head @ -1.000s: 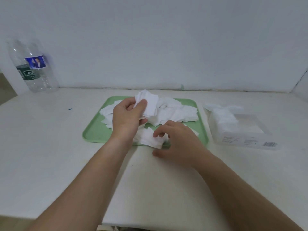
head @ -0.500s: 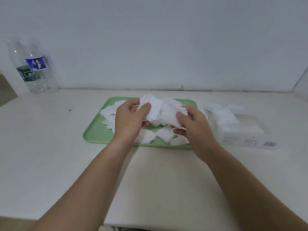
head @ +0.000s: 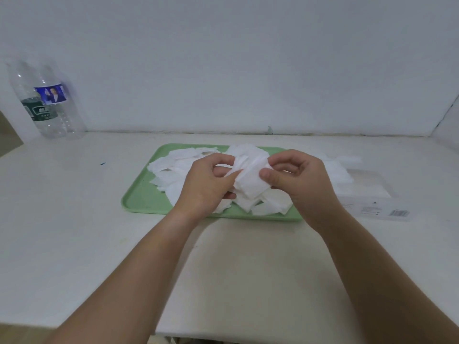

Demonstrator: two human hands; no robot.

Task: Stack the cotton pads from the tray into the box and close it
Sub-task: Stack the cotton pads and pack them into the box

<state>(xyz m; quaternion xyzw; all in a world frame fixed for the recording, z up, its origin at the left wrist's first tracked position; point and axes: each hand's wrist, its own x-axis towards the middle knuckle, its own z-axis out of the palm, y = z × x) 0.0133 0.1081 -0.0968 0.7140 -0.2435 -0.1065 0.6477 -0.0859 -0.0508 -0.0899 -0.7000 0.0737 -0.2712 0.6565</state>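
A green tray point(head: 144, 194) lies mid-table with several loose white cotton pads point(head: 173, 165) scattered on it. Above the tray's middle, my left hand point(head: 206, 187) and my right hand point(head: 300, 180) both grip a bunch of cotton pads point(head: 250, 180) between them, thumbs on its near face. More pads lie under the hands. The clear plastic box point(head: 372, 194) stands open to the right of the tray, with white pads inside and some at its far left corner; my right hand hides part of it.
Two clear plastic water bottles point(head: 47, 103) stand at the back left against the white wall. A small blue speck point(head: 103, 164) marks the white table left of the tray. The table's front edge runs close below my forearms.
My right hand rose from the tray's front edge with pads and joined my left hand. Both hands now squeeze the bunch together, slightly right of where the left hand held it.
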